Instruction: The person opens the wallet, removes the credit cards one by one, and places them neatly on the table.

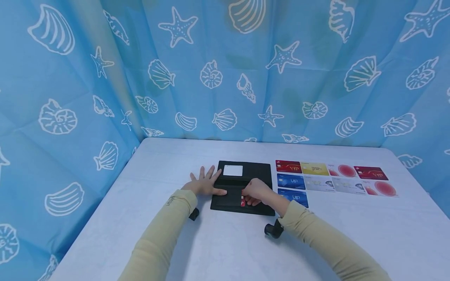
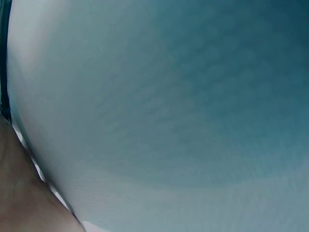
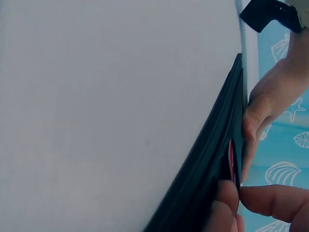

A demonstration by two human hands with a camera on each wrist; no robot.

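A black wallet [image 1: 246, 210] lies unfolded on the table, with a white panel [image 1: 233, 170] on its far half. My left hand [image 1: 205, 185] is at its left side, fingers spread and thumb lying on the near half. With thumb and fingers, my right hand [image 1: 258, 190] pinches a red card [image 1: 243, 201] at the near half. Most of that card is hidden by the wallet and the hand. From the right wrist view, the red card's edge [image 3: 231, 157] shows between the wallet's layers, right at my fingertips. The left wrist view shows mainly pale cloth and some skin.
Right of the wallet, several cards lie in rows, among them a red VIP card [image 1: 288, 166], a yellow card [image 1: 314, 168], a blue VIP card [image 1: 291, 181] and a silver card [image 1: 319, 183]. Behind the white-covered table [image 1: 168, 156] hangs a blue seashell curtain [image 1: 218, 47].
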